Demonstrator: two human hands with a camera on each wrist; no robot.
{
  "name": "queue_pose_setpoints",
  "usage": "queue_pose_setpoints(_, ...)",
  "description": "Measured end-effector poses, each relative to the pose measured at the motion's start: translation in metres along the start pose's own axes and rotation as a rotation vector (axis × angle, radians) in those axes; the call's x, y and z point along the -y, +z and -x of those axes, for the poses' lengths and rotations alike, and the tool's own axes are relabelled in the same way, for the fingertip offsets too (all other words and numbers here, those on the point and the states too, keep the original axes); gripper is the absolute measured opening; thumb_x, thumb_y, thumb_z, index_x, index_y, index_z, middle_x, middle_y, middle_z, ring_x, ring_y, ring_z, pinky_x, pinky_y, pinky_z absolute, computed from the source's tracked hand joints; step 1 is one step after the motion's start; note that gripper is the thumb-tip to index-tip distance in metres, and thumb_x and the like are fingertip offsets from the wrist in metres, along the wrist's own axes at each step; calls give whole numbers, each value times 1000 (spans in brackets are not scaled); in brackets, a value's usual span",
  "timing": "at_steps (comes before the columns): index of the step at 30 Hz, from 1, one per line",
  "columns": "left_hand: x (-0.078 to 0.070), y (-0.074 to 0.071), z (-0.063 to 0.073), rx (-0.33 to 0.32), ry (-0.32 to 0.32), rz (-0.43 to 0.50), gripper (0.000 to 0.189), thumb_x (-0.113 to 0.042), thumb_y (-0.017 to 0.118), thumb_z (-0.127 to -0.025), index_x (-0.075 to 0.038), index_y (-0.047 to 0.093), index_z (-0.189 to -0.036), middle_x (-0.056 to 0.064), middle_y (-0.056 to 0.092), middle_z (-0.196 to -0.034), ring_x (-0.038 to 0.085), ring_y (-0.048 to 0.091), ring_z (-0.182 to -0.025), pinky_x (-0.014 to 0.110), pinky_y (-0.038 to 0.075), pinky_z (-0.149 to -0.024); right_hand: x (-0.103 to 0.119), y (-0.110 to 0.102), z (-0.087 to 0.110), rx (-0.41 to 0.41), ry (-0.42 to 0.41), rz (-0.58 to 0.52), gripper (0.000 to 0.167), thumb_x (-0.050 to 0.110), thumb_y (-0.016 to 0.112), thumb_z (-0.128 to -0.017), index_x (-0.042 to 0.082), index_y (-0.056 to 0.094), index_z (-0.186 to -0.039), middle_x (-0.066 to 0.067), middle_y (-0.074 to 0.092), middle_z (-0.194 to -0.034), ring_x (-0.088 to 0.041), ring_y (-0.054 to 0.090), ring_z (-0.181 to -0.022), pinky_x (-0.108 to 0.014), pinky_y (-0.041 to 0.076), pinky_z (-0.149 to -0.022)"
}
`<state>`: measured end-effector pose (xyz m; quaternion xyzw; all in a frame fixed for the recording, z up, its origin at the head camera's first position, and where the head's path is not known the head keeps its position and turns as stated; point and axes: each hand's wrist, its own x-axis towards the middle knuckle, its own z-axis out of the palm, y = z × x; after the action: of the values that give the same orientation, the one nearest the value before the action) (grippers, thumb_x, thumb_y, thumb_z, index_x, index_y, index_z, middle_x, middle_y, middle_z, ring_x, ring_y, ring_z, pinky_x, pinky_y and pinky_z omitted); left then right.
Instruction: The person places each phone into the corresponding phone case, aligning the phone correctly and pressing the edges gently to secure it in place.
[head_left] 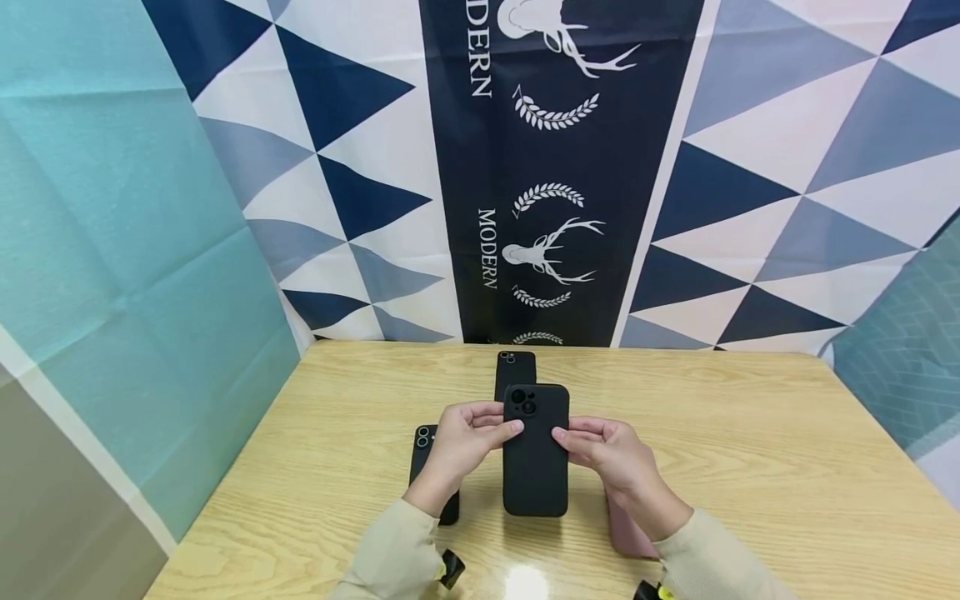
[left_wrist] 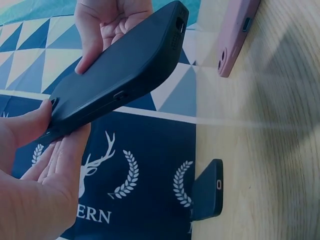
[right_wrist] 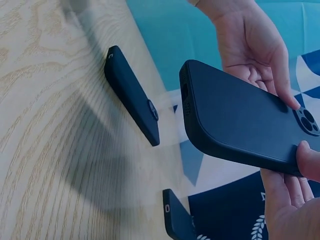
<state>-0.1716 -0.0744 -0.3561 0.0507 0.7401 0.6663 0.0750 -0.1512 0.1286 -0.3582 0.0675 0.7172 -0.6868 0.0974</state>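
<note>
A black phone in a matte case is held up over the table, its back and camera lenses facing me. My left hand pinches its upper left edge, thumb on the back and fingers behind. On the opposite edge, my right hand grips it the same way. The right wrist view shows the port cutout at the phone's lower end. Partly behind my left wrist lies a second black phone. A pink phone lies under my right forearm, which hides part of it.
Beyond the held phone, another black phone lies near the back edge of the wooden table. A patterned cloth hangs behind the table, and a teal cloth hangs on the left.
</note>
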Motion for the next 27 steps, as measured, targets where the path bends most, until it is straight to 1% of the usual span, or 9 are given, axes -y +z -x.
queue_pose_setpoints(3,-1,1,1,-18,11,5,36,-15,75,-83,3,68,-113,19,74,-101,16,73,-86,29,61,-77,0,0,1,1,-3,7,55,15,67,-89,-14,47,-131,1,74,-95,0,68,-81,-21,58,-80)
queue_pose_setpoints(9,-2,4,4,-80,25,38,33,-10,75,-83,6,68,-111,22,73,-99,18,73,-84,30,61,-75,0,1,1,29,-5,-4,55,15,68,-89,-14,46,-131,4,72,-95,-1,68,-82,-21,58,-81)
queue_pose_setpoints(15,2,5,5,-132,-20,79,34,-8,75,-82,6,68,-112,23,73,-100,16,73,-81,30,61,-73,-2,2,0,84,-12,27,56,17,68,-89,-15,47,-130,0,72,-100,-1,68,-86,-27,58,-86)
queue_pose_setpoints(20,4,5,5,-138,-29,87,34,-8,76,-81,6,68,-112,22,73,-100,16,73,-80,30,61,-72,3,0,-1,135,-22,30,57,17,66,-90,-17,44,-131,2,72,-99,0,68,-85,-25,58,-86)
queue_pose_setpoints(22,3,6,6,-131,-27,88,33,-8,76,-81,6,68,-111,22,73,-99,16,73,-80,30,61,-72,6,0,-1,113,-33,34,58,19,67,-90,-15,45,-131,2,72,-97,0,68,-85,-24,58,-85)
queue_pose_setpoints(27,1,9,8,-108,-19,78,31,-7,76,-81,5,70,-108,22,74,-96,14,73,-79,30,61,-72,17,-2,-2,2,-73,25,54,21,67,-90,-10,51,-131,7,72,-96,3,67,-83,-20,58,-83)
